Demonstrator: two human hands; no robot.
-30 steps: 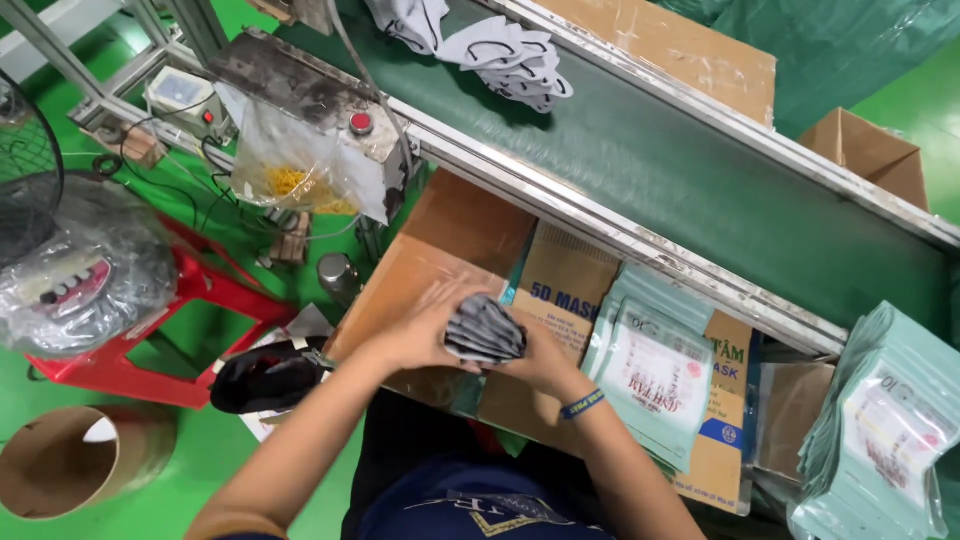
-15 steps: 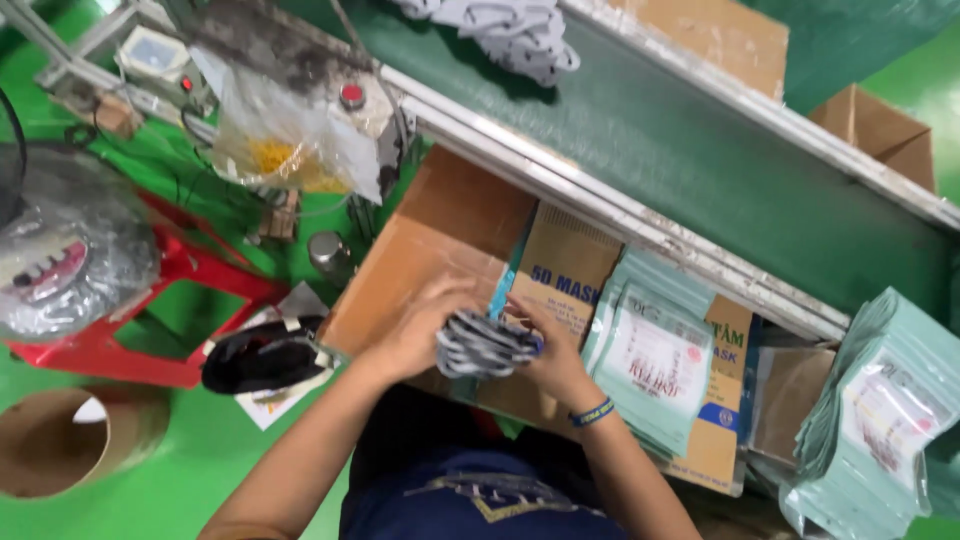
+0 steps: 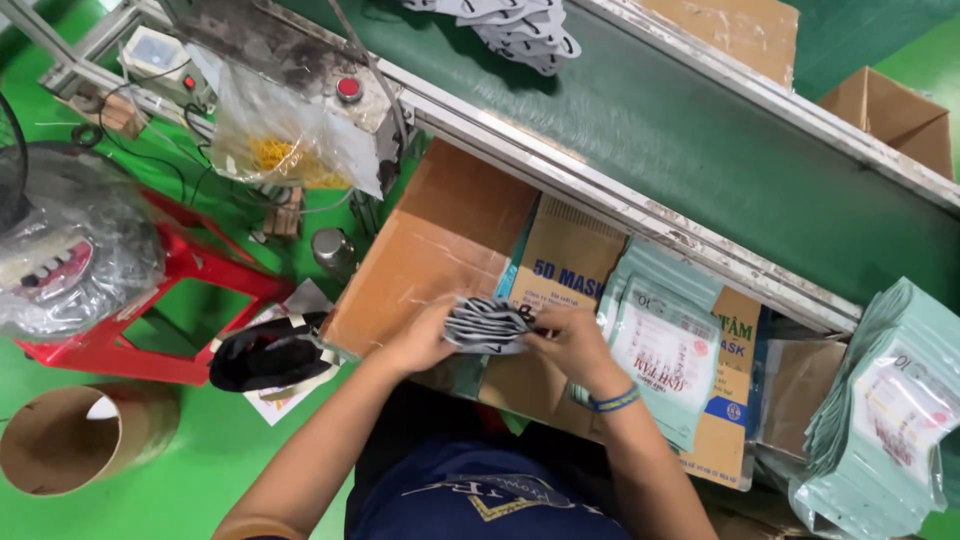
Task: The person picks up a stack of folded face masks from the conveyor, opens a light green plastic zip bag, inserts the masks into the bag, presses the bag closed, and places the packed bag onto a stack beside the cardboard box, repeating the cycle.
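Both hands close on one small stack of grey-and-white patterned face masks: the left hand cups its near edge, the right hand, with a blue wristband, pinches the other end with curled fingers. From the head view, the stack hangs just above an opened brown cardboard box below the green conveyor belt. Pale green pouches lie just beside the right hand, and a thicker pile of them sits farther right. More loose masks wait up on the belt. By my judgement the stack is gathered and squared but not yet in a pouch, with plenty left to pack.
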